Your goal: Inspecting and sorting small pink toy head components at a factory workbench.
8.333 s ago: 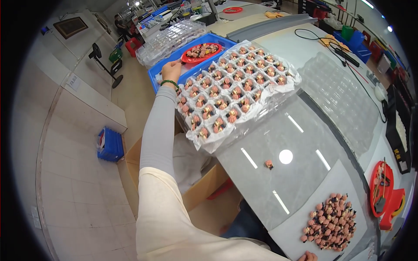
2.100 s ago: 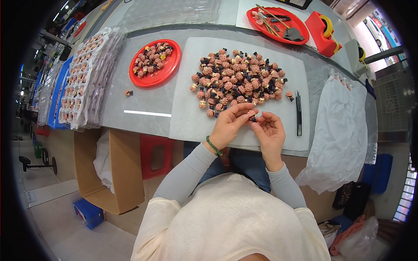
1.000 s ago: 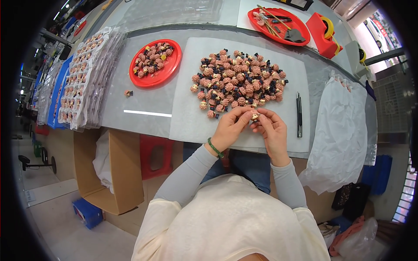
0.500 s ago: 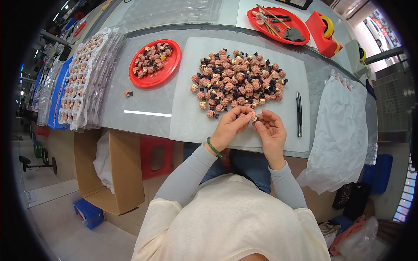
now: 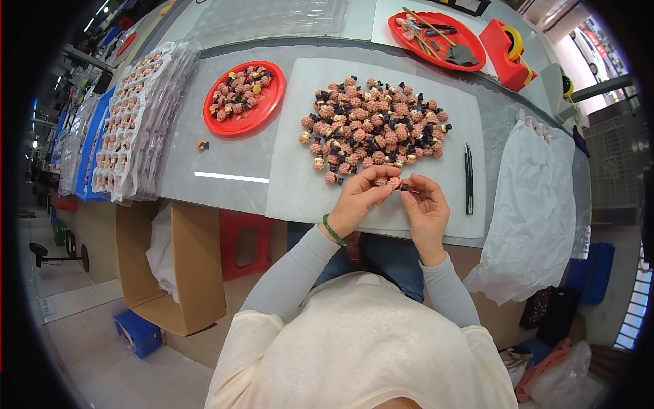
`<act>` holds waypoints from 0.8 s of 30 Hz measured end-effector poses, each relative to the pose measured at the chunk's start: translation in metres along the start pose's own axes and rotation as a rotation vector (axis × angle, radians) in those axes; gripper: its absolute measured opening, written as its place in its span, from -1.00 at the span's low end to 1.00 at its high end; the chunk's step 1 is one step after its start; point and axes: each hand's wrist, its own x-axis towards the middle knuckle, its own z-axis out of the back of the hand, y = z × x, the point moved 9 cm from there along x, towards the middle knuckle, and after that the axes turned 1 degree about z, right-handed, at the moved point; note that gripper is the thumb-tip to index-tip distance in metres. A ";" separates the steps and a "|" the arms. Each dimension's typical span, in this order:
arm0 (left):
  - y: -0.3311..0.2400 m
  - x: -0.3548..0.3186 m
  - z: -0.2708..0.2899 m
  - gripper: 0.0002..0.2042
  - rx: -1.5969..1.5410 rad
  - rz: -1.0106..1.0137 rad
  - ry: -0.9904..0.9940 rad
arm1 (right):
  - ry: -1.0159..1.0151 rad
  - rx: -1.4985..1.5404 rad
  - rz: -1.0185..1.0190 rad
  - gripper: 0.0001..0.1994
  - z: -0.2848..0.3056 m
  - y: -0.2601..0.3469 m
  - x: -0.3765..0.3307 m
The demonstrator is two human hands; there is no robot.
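Observation:
Between my two hands is a small figurine (image 5: 394,183) with a bumpy pink head and a dark body. The fingertips of my left hand (image 5: 361,199) pinch its pink head. My right hand (image 5: 428,208) has thumb and fingers closed at its dark end. Just beyond my hands, a heap of like figurines (image 5: 375,123) lies on a white foam sheet (image 5: 293,157). Their heads are pink and curly, with pale faces and navy parts. My fingers partly cover the held figurine.
A red plate (image 5: 278,102) with more figurines stands to the left, one loose figurine (image 5: 202,145) near it. Black pens (image 5: 469,180) lie on the right. Stacked clear trays (image 5: 146,116) stand far left. A red tray of tools (image 5: 477,61) and a tape dispenser (image 5: 496,54) are at the back.
The figurine has turned between my fingers, so its pink curly head now faces up with the dark part toward my right hand. Both hands have stayed nearly in place.

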 end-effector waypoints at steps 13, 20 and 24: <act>-0.093 -0.047 0.076 -0.79 0.241 -0.226 -0.296 | 0.037 -0.106 -0.084 -0.79 -0.004 -0.004 -0.002; -0.156 -0.091 0.209 -0.80 0.710 -0.158 -0.719 | 0.053 -0.114 -0.082 -0.80 -0.006 -0.007 -0.002; -0.157 -0.093 0.239 -0.79 0.775 -0.105 -0.754 | 0.045 -0.118 -0.066 -0.81 -0.006 -0.008 -0.002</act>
